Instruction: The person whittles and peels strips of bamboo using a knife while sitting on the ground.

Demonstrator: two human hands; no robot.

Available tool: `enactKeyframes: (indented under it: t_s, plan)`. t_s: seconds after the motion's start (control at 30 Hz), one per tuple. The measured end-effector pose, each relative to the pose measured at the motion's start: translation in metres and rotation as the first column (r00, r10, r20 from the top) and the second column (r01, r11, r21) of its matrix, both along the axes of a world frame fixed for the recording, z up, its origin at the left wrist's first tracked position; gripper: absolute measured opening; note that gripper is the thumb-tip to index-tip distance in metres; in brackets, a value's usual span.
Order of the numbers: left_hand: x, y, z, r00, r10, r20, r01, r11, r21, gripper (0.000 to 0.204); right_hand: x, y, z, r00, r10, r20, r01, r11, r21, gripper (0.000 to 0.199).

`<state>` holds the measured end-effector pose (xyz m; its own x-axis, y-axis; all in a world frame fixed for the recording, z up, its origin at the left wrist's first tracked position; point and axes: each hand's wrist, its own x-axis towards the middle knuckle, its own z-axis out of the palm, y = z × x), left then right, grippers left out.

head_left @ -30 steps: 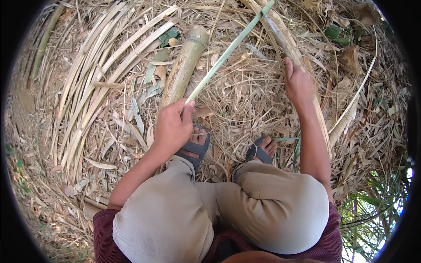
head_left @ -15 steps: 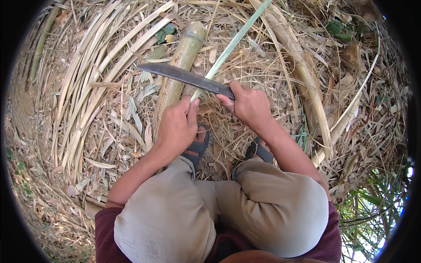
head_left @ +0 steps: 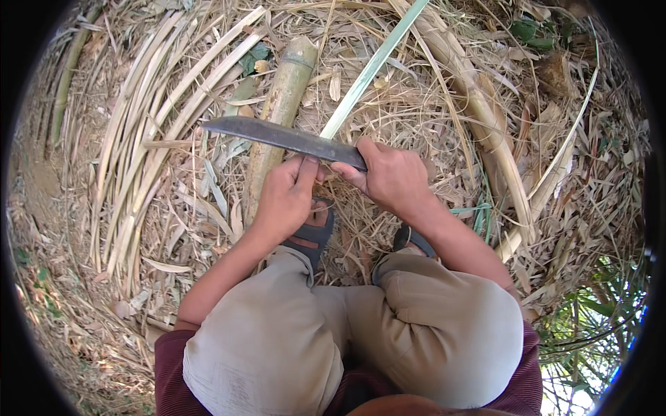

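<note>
My right hand (head_left: 394,173) is closed around the handle end of a machete (head_left: 277,136), its dark blade pointing left across the picture. Beneath the blade my left hand (head_left: 286,194) pinches the near end of a pale green bamboo strip (head_left: 371,76). That strip runs up and away to the far edge, and the blade crosses over it just beyond my left fingers, hiding part of it. A thick bamboo pole (head_left: 286,90) lies on the ground behind the blade, left of the strip.
A bundle of split bamboo strips (head_left: 142,132) curves along the ground at left. Dry bamboo sheaths (head_left: 485,118) and shavings lie at right. Dry leaves cover the ground about my sandals (head_left: 312,236). Green foliage (head_left: 590,312) shows at lower right.
The machete has come slightly nearer and to the left, now covering the strip close to my left fingers. My left hand still pinches the strip; its fingertips are now partly under the blade.
</note>
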<state>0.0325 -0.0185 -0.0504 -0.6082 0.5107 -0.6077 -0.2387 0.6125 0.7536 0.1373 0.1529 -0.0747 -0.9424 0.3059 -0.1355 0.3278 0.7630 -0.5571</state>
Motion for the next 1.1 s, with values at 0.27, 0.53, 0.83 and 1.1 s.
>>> enactKeyframes:
  t_s: [0.27, 0.53, 0.83, 1.1]
  plan:
    - [0.005, -0.008, 0.014, 0.973, -0.083, -0.215, 0.085, 0.996, -0.001, 0.025, -0.008, -0.011, -0.014, 0.961, 0.177, -0.213, -0.165, 0.983, 0.075, 0.055]
    - [0.004, 0.007, 0.008, 0.977, -0.066, -0.202, 0.097, 0.985, 0.146, 0.027, -0.003, 0.011, -0.018, 0.927, 0.148, -0.345, -0.072, 0.972, 0.224, 0.061]
    - [0.003, 0.008, 0.031, 0.992, -0.041, -0.116, 0.054, 0.992, 0.117, 0.031, -0.004, 0.037, -0.015, 0.902, 0.201, -0.383, -0.055, 0.932, 0.357, 0.061]
    - [-0.004, -0.021, 0.012, 0.997, -0.027, -0.07, 0.037, 0.989, 0.145, 0.039, 0.019, 0.138, -0.001, 0.762, -0.644, 0.062, 0.626, 0.759, 0.18, 0.038]
